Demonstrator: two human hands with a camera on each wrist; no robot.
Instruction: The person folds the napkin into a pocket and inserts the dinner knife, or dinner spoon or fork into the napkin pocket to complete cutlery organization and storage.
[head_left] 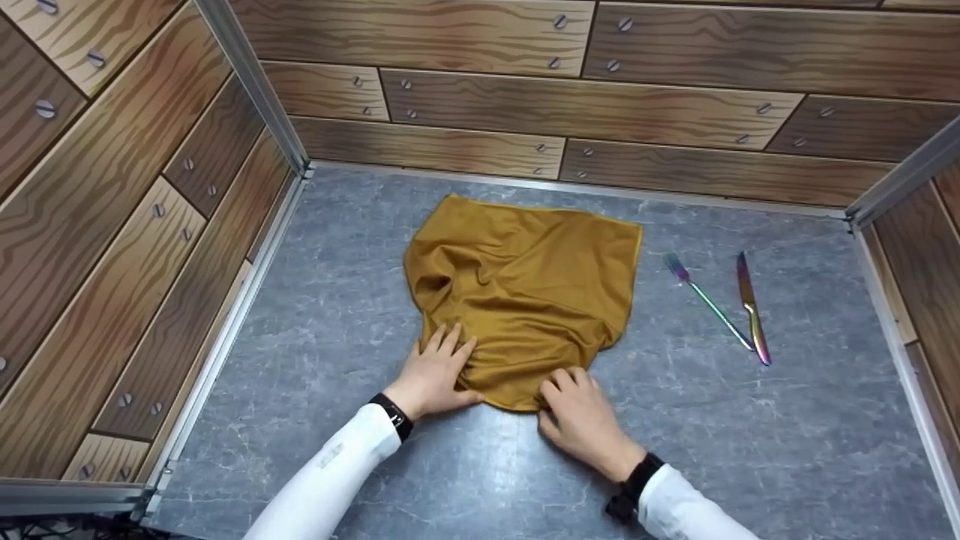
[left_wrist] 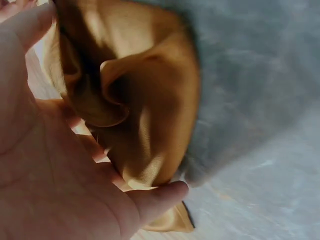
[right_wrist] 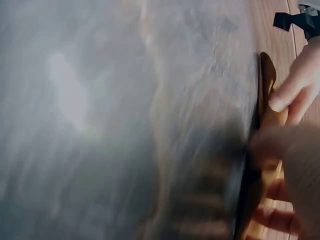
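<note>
A mustard-brown cloth [head_left: 540, 277] lies spread and wrinkled on the grey marbled table, its near part narrowed into folds. At its near left edge my left hand [head_left: 439, 379] rests with fingers straight over the fabric and thumb out along the hem. The left wrist view shows the palm [left_wrist: 55, 165] beside a loose fold of the cloth [left_wrist: 155, 105]. My right hand [head_left: 585, 420] pinches the near right edge with curled fingers. In the right wrist view its thumb is blurred against the cloth [right_wrist: 267, 75], and part of the grip is hidden.
To the right of the cloth lie a rainbow-coloured fork [head_left: 709, 304] and a matching knife [head_left: 750, 307], touching near their handle ends. Wood-patterned walls [head_left: 480, 97] with metal edging enclose the back and both sides of the table [head_left: 315, 315].
</note>
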